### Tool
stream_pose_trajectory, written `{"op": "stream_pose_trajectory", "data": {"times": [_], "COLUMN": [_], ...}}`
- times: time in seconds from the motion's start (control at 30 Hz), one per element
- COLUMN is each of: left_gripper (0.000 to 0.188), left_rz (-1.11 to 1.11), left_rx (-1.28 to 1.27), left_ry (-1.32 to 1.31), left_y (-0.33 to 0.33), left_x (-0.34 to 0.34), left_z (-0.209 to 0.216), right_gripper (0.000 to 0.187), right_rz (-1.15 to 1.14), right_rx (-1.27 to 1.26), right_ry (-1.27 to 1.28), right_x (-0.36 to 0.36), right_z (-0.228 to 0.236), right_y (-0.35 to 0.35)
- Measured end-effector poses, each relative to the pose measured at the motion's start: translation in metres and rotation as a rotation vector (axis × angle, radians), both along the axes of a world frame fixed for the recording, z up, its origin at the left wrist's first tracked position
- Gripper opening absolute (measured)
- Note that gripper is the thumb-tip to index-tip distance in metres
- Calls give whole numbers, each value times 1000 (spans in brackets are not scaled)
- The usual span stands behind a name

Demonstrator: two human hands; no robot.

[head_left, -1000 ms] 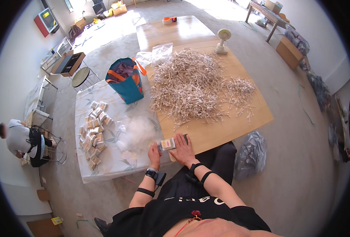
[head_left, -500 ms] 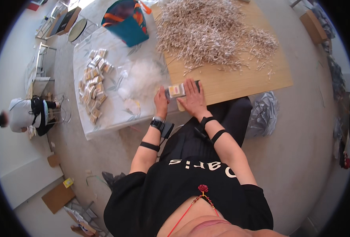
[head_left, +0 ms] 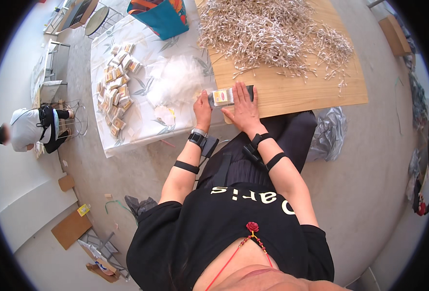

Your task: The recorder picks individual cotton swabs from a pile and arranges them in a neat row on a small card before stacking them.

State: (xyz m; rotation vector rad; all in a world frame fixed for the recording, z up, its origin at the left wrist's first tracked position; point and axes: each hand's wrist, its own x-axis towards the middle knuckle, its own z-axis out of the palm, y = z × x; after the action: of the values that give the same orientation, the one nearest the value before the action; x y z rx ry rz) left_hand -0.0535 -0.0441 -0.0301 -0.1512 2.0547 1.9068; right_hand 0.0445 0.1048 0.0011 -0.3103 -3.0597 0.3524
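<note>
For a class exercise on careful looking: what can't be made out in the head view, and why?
All head view:
Where the packet ends rightward: covered by the right hand.
Top of the teal bag: cut off by the upper edge.
Count of the swab pile: swabs too small, overlapping.

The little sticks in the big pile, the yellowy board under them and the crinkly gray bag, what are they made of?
Sticks: fluffy-looking white tips, probably cotton; pale matte shafts, maybe wood or paper.
Board: likely wood or a wood-look sheet, since faint grain shows on its smooth tan surface.
Gray bag: probably thin plastic, shiny along its wrinkles.
</note>
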Motion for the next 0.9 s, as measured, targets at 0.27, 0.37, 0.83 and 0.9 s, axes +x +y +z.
{"op": "stream_pose_trajectory", "data": {"times": [0.27,0.37,0.83,0.9], "left_gripper": [43,40,40,40], "left_rz": [-39,-48,-24,-27], "left_rx": [-212,-240,-179,-165], "left_ry": [270,302,346,328], "left_y": [4,4,5,5], "left_x": [-2,-1,-1,-1], "left_z": [-7,-5,-8,-8], "right_gripper": [105,105,107,107], "right_rz": [-17,-18,-23,-22], "right_rx": [4,21,39,35], "right_ry": [-29,-50,-52,-58], "right_x": [-2,-3,-8,-8], "right_z": [2,3,3,3], "right_y": [1,0,-12,-13]}}
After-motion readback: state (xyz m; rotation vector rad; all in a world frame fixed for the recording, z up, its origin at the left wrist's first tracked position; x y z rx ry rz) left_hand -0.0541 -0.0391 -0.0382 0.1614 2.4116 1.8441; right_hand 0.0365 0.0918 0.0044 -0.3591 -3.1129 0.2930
